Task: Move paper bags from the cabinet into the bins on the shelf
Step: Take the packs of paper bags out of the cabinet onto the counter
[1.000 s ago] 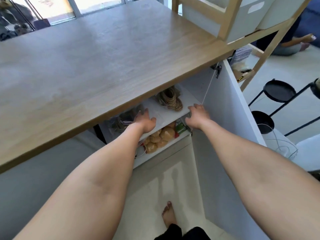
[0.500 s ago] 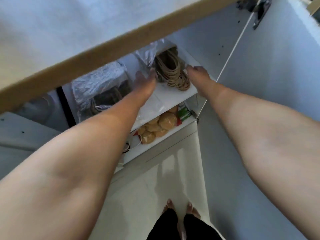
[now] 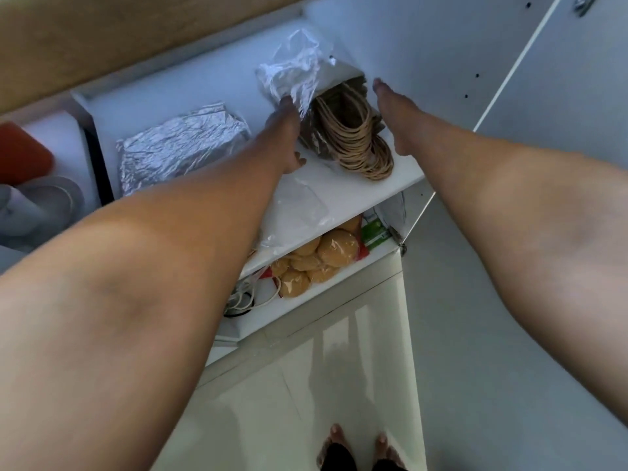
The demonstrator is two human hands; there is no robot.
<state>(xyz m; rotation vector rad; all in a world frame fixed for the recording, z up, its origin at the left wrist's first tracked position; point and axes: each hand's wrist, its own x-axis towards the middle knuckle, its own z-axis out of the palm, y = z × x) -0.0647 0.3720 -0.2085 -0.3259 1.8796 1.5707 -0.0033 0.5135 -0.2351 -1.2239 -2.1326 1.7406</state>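
Paper bags point(image 3: 343, 130) lie bundled on the upper cabinet shelf point(image 3: 401, 175), between my spread left hand point(image 3: 285, 137) and right hand point(image 3: 396, 120); light, floppy, I'd clamp both sides

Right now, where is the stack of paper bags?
In the head view the paper bags lie on the cabinet's upper shelf, right of centre, between the left hand and right hand, partly under crumpled plastic wrap.

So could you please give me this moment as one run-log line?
phase: reach | left hand: open, left of bags | right hand: open, right of bags | bags: on cabinet shelf, part-wrapped in plastic
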